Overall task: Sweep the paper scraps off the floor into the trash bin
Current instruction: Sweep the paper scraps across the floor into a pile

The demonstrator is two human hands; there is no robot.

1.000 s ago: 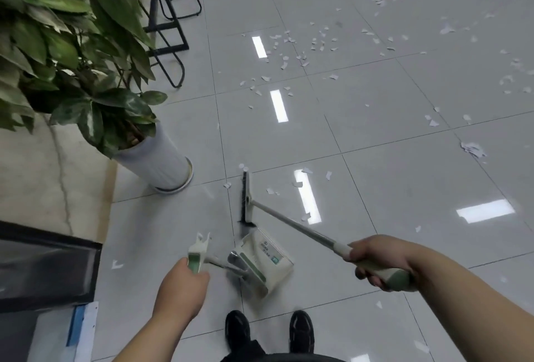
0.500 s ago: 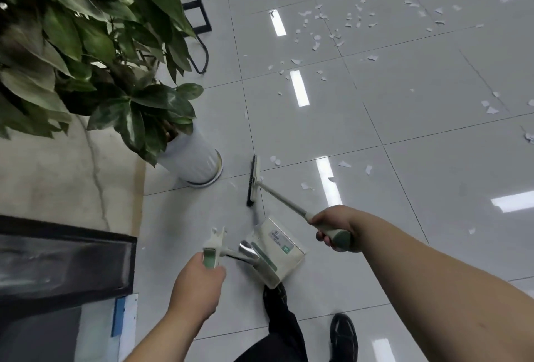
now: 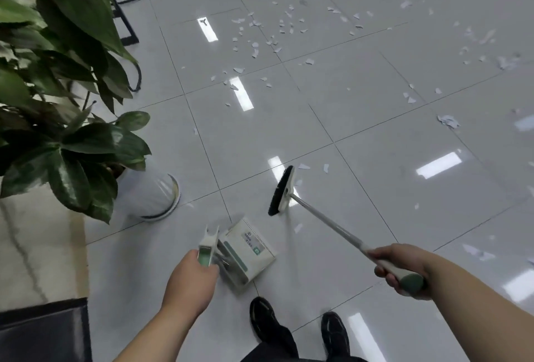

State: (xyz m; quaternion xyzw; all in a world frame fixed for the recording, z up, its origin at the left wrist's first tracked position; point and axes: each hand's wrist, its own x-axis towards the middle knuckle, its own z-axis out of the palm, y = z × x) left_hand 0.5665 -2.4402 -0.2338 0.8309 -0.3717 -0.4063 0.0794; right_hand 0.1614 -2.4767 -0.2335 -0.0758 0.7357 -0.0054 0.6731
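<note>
My right hand [image 3: 401,269] grips the green-tipped end of a white broom handle. The broom head [image 3: 281,191], with black bristles, sits on the grey tiled floor ahead of me. My left hand [image 3: 190,283] holds the green and white handle of a white dustpan [image 3: 248,249], which rests low on the floor just in front of my feet. White paper scraps [image 3: 260,40] lie scattered over the tiles farther ahead and to the right; a few scraps [image 3: 315,167] lie just beyond the broom head. No trash bin is in view.
A large potted plant in a white pot [image 3: 150,197] stands close on the left. Black metal chair legs [image 3: 127,14] are behind it. A dark panel [image 3: 43,330] and a marble strip run along the lower left. My black shoes [image 3: 263,318] are at the bottom.
The broom head has moved right, away from the plant pot and off the dustpan's mouth. My right hand has drawn back to the right. The view has swung right and my feet have shifted.
</note>
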